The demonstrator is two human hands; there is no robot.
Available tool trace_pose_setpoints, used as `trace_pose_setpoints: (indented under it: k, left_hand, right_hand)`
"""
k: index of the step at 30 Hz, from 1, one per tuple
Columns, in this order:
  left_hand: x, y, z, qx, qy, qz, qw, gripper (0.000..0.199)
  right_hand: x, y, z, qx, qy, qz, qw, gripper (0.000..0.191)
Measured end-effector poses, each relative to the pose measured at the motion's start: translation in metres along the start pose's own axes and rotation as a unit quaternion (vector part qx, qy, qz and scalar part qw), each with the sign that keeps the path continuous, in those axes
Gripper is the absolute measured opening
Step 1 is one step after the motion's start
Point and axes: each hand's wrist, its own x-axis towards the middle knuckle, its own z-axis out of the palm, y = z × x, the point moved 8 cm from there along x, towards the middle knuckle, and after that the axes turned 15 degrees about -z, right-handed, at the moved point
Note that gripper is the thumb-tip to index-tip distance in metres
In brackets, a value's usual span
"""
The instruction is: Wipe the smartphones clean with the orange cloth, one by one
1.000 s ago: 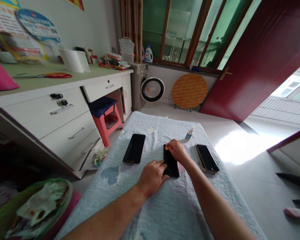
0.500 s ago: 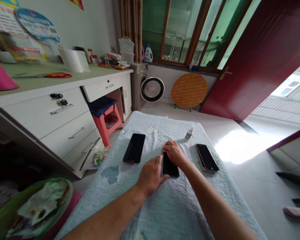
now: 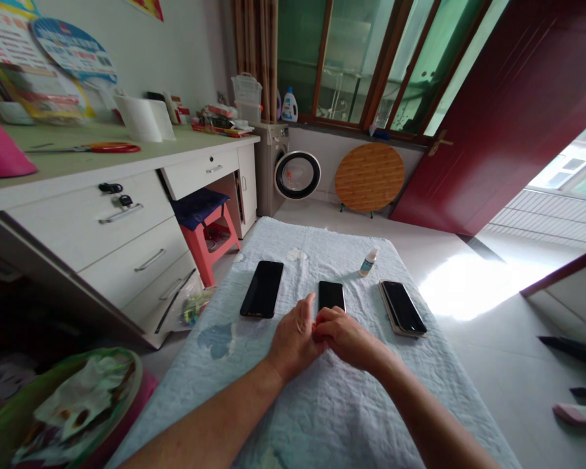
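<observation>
The fingers (image 3: pixel 326 318) of the right hand (image 3: pixel 346 332) are curled and bunched together over the near part of the middle phone (image 3: pixel 331 294); a hint of orange is seen at their tips, but whether something is pinched there cannot be told. The fingers of the left hand (image 3: pixel 295 342) are extended loosely beside the phone's left edge, with nothing seen gripped.

The middle phone is laid flat on the cloth-covered surface (image 3: pixel 249 384), its far end exposed and its near end hidden by the hands. Handling of it is judged to be under way and unfinished, though how much has been completed cannot be read from the dark screen. The left phone (image 3: pixel 262 288) and right phone (image 3: pixel 404 307) are left untouched; whether either has been dealt with cannot be told.

A small spray bottle (image 3: pixel 368 262) is placed beyond the hands, between the middle and right phones. Scissors (image 3: pixel 112 148) and a white roll (image 3: pixel 144 118) are kept on the desk at left. Only the hands themselves are judged to be in the way, as the phone's near end is covered.
</observation>
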Motion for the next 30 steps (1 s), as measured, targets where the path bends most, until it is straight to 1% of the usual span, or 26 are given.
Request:
trace_pose_setpoints:
  k: [3, 6, 8, 10, 13, 15, 17, 21, 23, 26, 30]
  left_hand:
    - [0.000, 0.001, -0.001, -0.002, 0.002, 0.008, 1.000, 0.088]
    - [0.000, -0.002, 0.001, -0.002, 0.002, -0.003, 1.000, 0.093]
    - [0.000, -0.005, 0.003, -0.001, 0.001, -0.015, 1.000, 0.095]
    - [-0.001, -0.006, 0.005, 0.003, 0.006, -0.019, 1.000, 0.091]
    - [-0.002, -0.006, 0.005, 0.022, 0.019, -0.021, 0.999, 0.074]
    - [-0.002, -0.005, 0.005, 0.043, 0.016, -0.022, 0.999, 0.062]
    - [-0.002, -0.001, 0.005, 0.062, 0.004, -0.013, 0.998, 0.055]
    - [-0.003, 0.008, 0.002, 0.080, -0.015, 0.021, 0.996, 0.057]
    - [-0.004, 0.009, 0.003, 0.092, -0.026, 0.030, 0.995, 0.054]
    - [-0.004, 0.009, 0.006, 0.106, -0.042, 0.039, 0.993, 0.050]
    - [-0.004, 0.009, 0.007, 0.107, -0.041, 0.043, 0.992, 0.053]
  right_hand:
    - [0.000, -0.005, -0.004, 0.016, -0.010, -0.010, 1.000, 0.020]
    - [0.006, -0.001, -0.011, 0.018, 0.005, -0.013, 1.000, 0.021]
    - [0.011, 0.008, -0.016, 0.009, 0.027, 0.003, 1.000, 0.023]
    - [0.017, 0.019, -0.020, -0.002, 0.053, 0.016, 0.998, 0.025]
    - [0.026, 0.035, -0.023, -0.022, 0.080, 0.027, 0.996, 0.024]
    - [0.033, 0.047, -0.023, -0.039, 0.077, 0.038, 0.996, 0.024]
    - [0.040, 0.057, -0.023, -0.054, 0.075, 0.046, 0.995, 0.023]
    - [0.053, 0.071, -0.020, -0.075, 0.059, 0.050, 0.994, 0.024]
    - [0.057, 0.075, -0.019, -0.084, 0.051, 0.049, 0.994, 0.024]
    - [0.061, 0.082, -0.020, -0.091, 0.055, 0.056, 0.993, 0.024]
    - [0.063, 0.094, -0.022, -0.094, 0.067, 0.076, 0.990, 0.024]
